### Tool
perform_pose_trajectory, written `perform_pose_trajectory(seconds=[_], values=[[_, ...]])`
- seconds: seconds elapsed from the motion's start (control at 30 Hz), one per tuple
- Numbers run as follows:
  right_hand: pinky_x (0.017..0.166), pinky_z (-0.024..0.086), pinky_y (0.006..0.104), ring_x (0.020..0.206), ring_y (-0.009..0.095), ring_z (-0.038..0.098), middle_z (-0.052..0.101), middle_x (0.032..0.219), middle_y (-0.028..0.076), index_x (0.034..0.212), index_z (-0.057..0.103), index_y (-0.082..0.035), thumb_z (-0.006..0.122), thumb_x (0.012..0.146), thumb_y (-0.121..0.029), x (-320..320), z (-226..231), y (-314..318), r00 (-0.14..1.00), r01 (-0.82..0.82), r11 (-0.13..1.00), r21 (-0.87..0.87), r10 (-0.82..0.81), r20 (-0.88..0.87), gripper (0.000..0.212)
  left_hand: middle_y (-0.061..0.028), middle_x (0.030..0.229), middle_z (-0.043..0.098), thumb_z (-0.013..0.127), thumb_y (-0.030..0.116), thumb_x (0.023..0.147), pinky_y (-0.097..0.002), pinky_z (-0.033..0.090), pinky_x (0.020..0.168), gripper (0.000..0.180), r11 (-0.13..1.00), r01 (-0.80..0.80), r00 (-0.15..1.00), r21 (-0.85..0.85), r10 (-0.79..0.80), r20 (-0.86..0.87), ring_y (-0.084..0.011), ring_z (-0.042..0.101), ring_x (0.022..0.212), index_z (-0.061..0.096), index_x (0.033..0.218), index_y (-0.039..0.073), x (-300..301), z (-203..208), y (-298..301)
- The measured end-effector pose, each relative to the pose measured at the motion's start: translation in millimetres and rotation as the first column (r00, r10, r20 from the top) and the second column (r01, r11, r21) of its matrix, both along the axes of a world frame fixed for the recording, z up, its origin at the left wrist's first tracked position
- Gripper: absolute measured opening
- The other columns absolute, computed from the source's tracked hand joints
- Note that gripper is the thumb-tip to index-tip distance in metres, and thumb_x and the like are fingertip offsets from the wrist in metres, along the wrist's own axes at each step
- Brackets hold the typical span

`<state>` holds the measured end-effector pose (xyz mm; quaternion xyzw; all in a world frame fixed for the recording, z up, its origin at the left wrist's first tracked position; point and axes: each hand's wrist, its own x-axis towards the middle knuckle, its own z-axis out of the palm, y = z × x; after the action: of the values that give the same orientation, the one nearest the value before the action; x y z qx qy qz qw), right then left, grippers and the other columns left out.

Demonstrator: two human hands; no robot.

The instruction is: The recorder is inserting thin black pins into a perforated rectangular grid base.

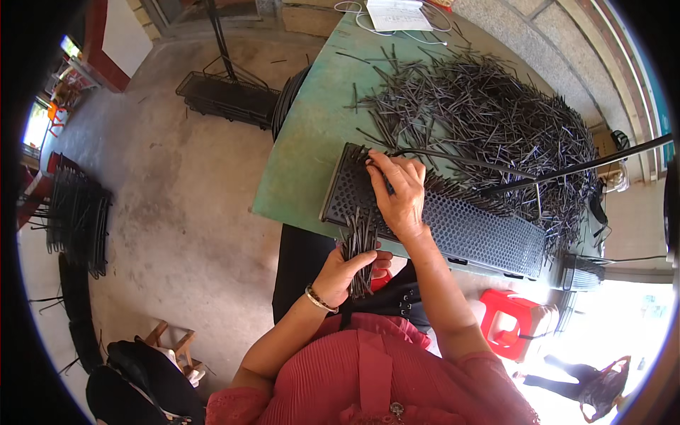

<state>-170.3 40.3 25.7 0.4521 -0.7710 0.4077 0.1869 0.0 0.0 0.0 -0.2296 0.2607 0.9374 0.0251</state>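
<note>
My left hand (347, 273) is closed around a bundle of short dark strips (360, 244), held upright just in front of the table edge. A long black panel full of small holes (467, 230) lies along that edge. My right hand (400, 188) is over the panel's left end, thumb and forefinger pinched near its far side. Whatever is between those fingertips is too small to make out. A row of dark strips (453, 190) stands along the panel's far side, right of my hand.
A big heap of loose dark strips (489, 120) covers much of the green table (294, 163). Thin black rods (581, 166) reach across from the right. A white paper with a cable (398, 15) lies at the back. A red stool (506, 322) stands below right; black racks (78, 212) lean at left.
</note>
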Motion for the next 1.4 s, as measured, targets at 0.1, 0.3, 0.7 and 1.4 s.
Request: perform_pose_trajectory(seconds=[0.1, 0.3, 0.7, 1.4], values=[[0.081, 0.041, 0.0333, 0.086, 0.020, 0.061, 0.068, 0.089, 0.003, 0.100, 0.067, -0.007, 0.071, 0.077, -0.005, -2, -3, 0, 0.994, -0.029, 0.999, 0.014, 0.030, -0.106, 0.024, -0.0180, 0.105, 0.065, 0.057, 0.008, 0.091, -0.0336, 0.056, 0.079, 0.024, 1.000, 0.003, 1.000, -0.009, -0.003, -0.002, -0.0235, 0.066, 0.094, 0.054, 0.113, -0.003, 0, 1, -1], [0.083, 0.039, 0.0356, 0.090, 0.022, 0.060, 0.066, 0.096, 0.006, 0.099, 0.067, -0.006, 0.070, 0.076, -0.005, -2, -1, -4, 0.986, -0.053, 0.997, 0.052, 0.061, -0.154, 0.023, -0.0185, 0.104, 0.065, 0.057, 0.008, 0.091, -0.0334, 0.056, 0.079, 0.024, 1.000, -0.005, 1.000, 0.002, 0.005, 0.002, -0.0235, 0.066, 0.093, 0.054, 0.113, -0.003, 1, -1, -3], [0.064, 0.048, 0.0242, 0.072, 0.010, 0.059, 0.066, 0.083, 0.007, 0.101, 0.066, 0.004, 0.069, 0.085, -0.013, 23, 24, 45, 0.689, -0.225, 0.950, 0.218, -0.003, 0.725, 0.024, -0.0172, 0.105, 0.066, 0.055, 0.009, 0.093, -0.0325, 0.056, 0.079, 0.024, 0.998, -0.034, 0.997, -0.057, 0.030, -0.072, -0.0224, 0.066, 0.093, 0.056, 0.114, -0.002, -1, 7, -2], [0.069, 0.047, 0.0225, 0.079, 0.008, 0.060, 0.069, 0.088, 0.005, 0.100, 0.066, 0.003, 0.064, 0.090, -0.012, -10, 25, 35, 0.548, 0.046, 0.942, -0.333, 0.255, 0.797, 0.019, -0.0137, 0.101, 0.067, 0.058, 0.014, 0.093, -0.0301, 0.054, 0.071, 0.026, 0.986, 0.113, 0.993, -0.122, -0.118, -0.033, -0.0184, 0.065, 0.086, 0.055, 0.114, 0.000, -4, -2, 3]])
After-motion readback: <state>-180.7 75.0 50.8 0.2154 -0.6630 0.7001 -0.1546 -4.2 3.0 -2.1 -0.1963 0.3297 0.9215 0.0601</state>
